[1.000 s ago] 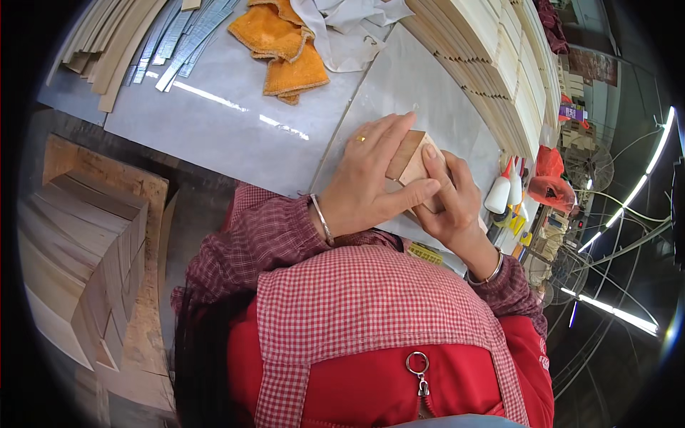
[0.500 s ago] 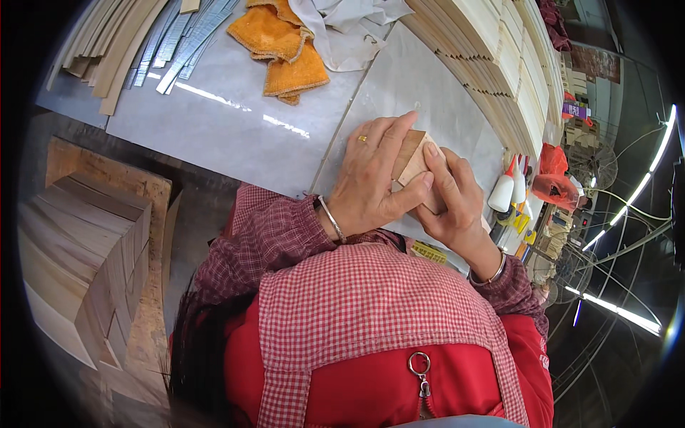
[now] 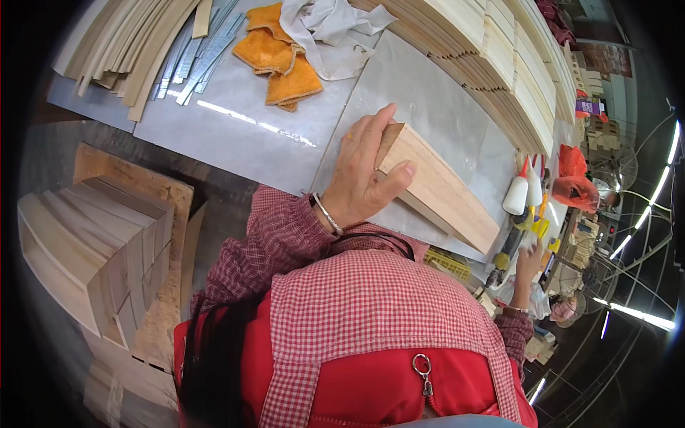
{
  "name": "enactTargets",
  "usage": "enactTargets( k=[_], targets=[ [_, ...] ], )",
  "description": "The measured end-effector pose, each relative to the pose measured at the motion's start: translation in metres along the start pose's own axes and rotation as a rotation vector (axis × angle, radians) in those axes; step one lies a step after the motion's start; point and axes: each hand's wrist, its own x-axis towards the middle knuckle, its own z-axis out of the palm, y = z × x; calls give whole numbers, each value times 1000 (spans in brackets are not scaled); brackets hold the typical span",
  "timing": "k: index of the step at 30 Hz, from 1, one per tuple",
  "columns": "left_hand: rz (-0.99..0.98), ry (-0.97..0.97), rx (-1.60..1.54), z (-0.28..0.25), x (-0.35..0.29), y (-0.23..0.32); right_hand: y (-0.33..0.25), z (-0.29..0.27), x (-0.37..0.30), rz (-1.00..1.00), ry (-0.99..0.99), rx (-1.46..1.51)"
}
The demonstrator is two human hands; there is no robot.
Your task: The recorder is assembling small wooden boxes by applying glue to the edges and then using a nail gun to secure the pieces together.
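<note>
A: State the position of the workpiece.

B: The long wooden block (image 3: pixel 446 187) lies aslant on the grey table (image 3: pixel 250 151), just right of the frame's centre.

A: Condition of the hands?

B: The left hand (image 3: pixel 362 176) grips its upper-left end, thumb on the top face. The right hand (image 3: pixel 529 264), right of centre, is off the block; its fingers look parted and empty.

A: Step in hand?

B: In my judgement, steadying the block while the right hand reaches among the tools.

A: Requirement for the next move?

B: A firm left hold, and clearance around the yellow tool (image 3: pixel 539 226) and white bottle (image 3: pixel 515 196) near the right hand.

A: Surroundings?

B: Orange cloth (image 3: pixel 292 87) and white rag (image 3: pixel 334 55), top centre; wooden strips (image 3: pixel 135 44), upper left; stacked boards (image 3: pixel 492 64), upper right.
</note>
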Motion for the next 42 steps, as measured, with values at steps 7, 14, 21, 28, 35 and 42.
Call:
enactTargets(
  k=[7, 14, 21, 28, 35, 42],
  targets=[
    [-24, -15, -13, -1, 1, 3, 3, 9, -5, 94, 24, 140],
    [-120, 13, -133, 0, -1, 6, -8, 9, 7, 164, 42, 213],
    [-105, 35, -162, 2, -2, -1, -37, -9, -5, 228, 73, 155],
    [-65, 63, -83, -1, -1, 0, -67, -67, -27, 340, 158, 40],
    [-22, 115, -28, 6, -1, -5, -154, -42, -22, 520, -384, -72],
    [29, 143, -27, 4, 0, -2, -145, -56, -13, 256, -650, -312]
  ],
)
